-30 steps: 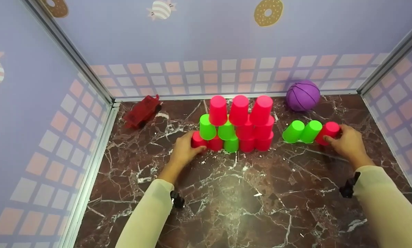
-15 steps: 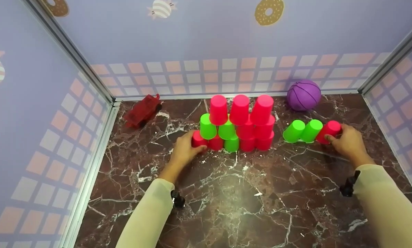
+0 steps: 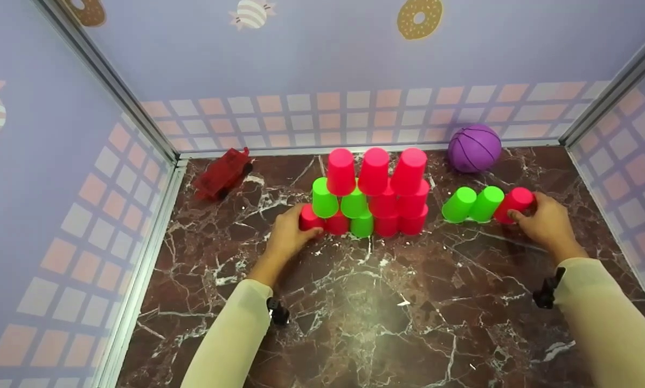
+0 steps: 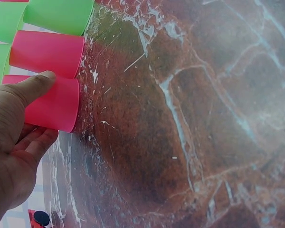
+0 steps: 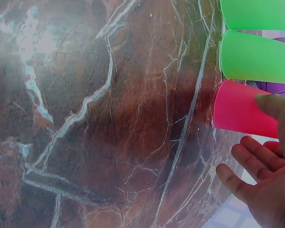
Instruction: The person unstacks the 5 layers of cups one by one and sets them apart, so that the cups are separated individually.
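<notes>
Upside-down pink-red and green plastic cups form a three-level stack in the head view; three pink-red cups point(image 3: 375, 171) make its top level. My left hand point(image 3: 285, 237) grips the leftmost bottom pink-red cup point(image 4: 54, 107), thumb on the near side and fingers beyond it. To the right of the stack stand two green cups point(image 3: 459, 205) in a row with a pink-red cup point(image 3: 516, 202). My right hand point(image 3: 548, 222) holds this last cup at its outer side, the thumb against its near face. In the right wrist view its other fingers point(image 5: 256, 159) spread below the cup.
A purple ball point(image 3: 474, 149) rests by the back wall, behind the green cups. A red toy vehicle point(image 3: 222, 175) lies at the back left. Patterned walls point(image 3: 300, 64) enclose the brown marbled table point(image 3: 354, 323) at the back and both sides.
</notes>
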Demonstrator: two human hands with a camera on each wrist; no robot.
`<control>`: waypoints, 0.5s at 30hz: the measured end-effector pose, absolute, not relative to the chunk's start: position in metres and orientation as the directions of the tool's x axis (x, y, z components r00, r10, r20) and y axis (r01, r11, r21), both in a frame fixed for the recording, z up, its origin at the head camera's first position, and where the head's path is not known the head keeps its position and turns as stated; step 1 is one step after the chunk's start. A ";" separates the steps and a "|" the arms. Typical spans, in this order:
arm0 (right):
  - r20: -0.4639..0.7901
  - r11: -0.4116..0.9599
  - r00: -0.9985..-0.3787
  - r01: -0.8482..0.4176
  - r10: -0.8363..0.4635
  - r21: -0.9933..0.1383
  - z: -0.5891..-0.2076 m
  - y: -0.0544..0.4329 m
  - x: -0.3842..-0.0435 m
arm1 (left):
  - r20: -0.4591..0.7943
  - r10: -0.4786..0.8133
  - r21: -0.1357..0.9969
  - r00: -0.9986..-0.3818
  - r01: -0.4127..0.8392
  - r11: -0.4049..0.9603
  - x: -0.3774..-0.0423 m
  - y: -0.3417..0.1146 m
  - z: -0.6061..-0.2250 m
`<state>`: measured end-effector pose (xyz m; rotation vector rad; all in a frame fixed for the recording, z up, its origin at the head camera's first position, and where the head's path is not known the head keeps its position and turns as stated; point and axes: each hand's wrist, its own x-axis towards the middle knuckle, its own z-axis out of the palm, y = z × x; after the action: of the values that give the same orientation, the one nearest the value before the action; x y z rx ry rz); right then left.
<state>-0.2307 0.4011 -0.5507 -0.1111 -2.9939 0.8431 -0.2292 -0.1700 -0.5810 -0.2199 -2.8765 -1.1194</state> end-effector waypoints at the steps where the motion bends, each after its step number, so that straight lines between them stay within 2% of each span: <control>1: 0.005 0.852 -0.997 0.064 0.078 -0.520 -0.550 0.402 -0.230 | 0.096 0.116 0.669 -0.989 0.150 0.728 -0.229 -0.170 -0.581; 9: -0.030 0.839 -0.996 0.088 0.086 -0.537 -0.535 0.410 -0.230 | 0.097 0.113 0.670 -0.989 0.149 0.727 -0.229 -0.170 -0.581; 15: 0.066 0.842 -0.993 0.045 0.095 -0.537 -0.516 0.405 -0.233 | 0.084 0.111 0.661 -0.990 0.139 0.737 -0.230 -0.169 -0.580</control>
<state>-0.2327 0.4050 -0.5156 -0.1111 -2.9286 0.8500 -0.2299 -0.1691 -0.5804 -0.2083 -2.8918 -1.1058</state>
